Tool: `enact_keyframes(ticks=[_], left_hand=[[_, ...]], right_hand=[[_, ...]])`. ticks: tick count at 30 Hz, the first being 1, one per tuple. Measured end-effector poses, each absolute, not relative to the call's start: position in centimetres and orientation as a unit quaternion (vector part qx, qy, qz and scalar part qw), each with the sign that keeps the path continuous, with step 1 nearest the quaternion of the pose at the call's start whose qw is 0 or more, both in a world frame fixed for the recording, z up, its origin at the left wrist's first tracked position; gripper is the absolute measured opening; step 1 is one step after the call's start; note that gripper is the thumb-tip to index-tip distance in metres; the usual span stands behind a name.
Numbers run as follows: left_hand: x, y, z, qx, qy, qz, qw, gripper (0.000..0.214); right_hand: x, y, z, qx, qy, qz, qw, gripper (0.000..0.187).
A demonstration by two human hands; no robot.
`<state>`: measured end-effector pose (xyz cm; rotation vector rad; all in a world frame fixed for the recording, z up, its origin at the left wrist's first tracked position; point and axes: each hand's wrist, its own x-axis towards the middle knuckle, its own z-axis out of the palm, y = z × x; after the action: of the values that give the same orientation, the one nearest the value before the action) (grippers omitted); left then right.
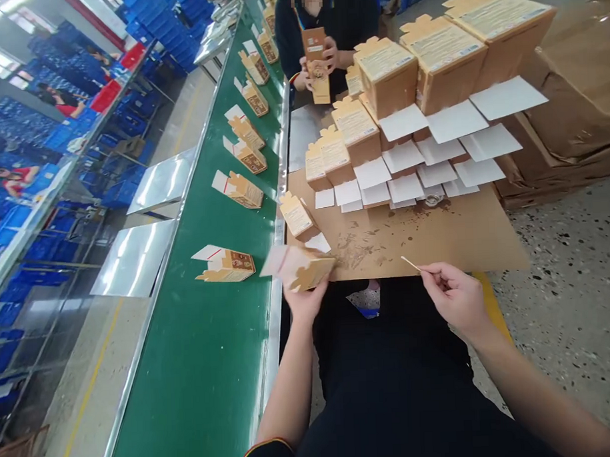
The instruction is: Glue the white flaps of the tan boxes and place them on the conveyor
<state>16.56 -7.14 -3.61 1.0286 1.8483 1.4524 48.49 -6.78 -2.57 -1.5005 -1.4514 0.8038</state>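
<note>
My left hand (307, 302) grips a small open-topped cardboard box (311, 268), blurred by motion, over the belt's edge and the near-left corner of the cardboard sheet. The box's white flap points left. In my right hand (452, 293), thumb and fingers pinch a cotton swab (410, 263), its tip pointing up and left over the sheet's front edge. Just beyond the held box, another carton (297, 215) stands on the sheet with its white flap folded outward. Left of my left hand, an open box (231, 264) rests on the green belt.
The green conveyor belt (190, 366) carries a row of open boxes. Stacked cartons (390, 79) with white flaps stand on the cardboard sheet (465, 243), which has brown crumbs on it. Across from me a person (327, 8) holds a tall box (316, 61). Blue crates fill the left background.
</note>
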Motion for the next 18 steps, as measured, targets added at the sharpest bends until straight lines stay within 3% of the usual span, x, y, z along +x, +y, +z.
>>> enact_keyframes(ticks=[2, 6, 11, 13, 16, 18], left_hand=[[12.7, -9.6, -3.2, 0.318, 0.714, 0.590, 0.204, 0.076], [5.1, -12.7, -2.5, 0.227, 0.730, 0.638, 0.089, 0.108], [0.2, -14.6, -2.3, 0.208, 0.795, 0.560, 0.102, 0.118], [0.3, -15.7, -2.1, 0.218, 0.816, 0.536, 0.003, 0.113], [2.1, -16.6, -1.7, 0.265, 0.788, 0.531, -0.167, 0.083], [4.1, -15.3, -1.4, 0.328, 0.740, 0.563, -0.165, 0.062]], right_hand=[[49.3, -6.6, -2.7, -0.599, -0.589, 0.325, 0.434, 0.031], [49.4, -5.6, -2.9, -0.587, -0.594, 0.342, 0.432, 0.035], [48.5, -4.2, -2.9, -0.568, -0.602, 0.346, 0.441, 0.032], [49.2, -3.9, -2.6, -0.571, -0.602, 0.335, 0.446, 0.030], [51.3, -3.7, -1.8, -0.593, -0.587, 0.315, 0.452, 0.026], [52.6, -3.4, -1.3, -0.619, -0.567, 0.294, 0.457, 0.026]])
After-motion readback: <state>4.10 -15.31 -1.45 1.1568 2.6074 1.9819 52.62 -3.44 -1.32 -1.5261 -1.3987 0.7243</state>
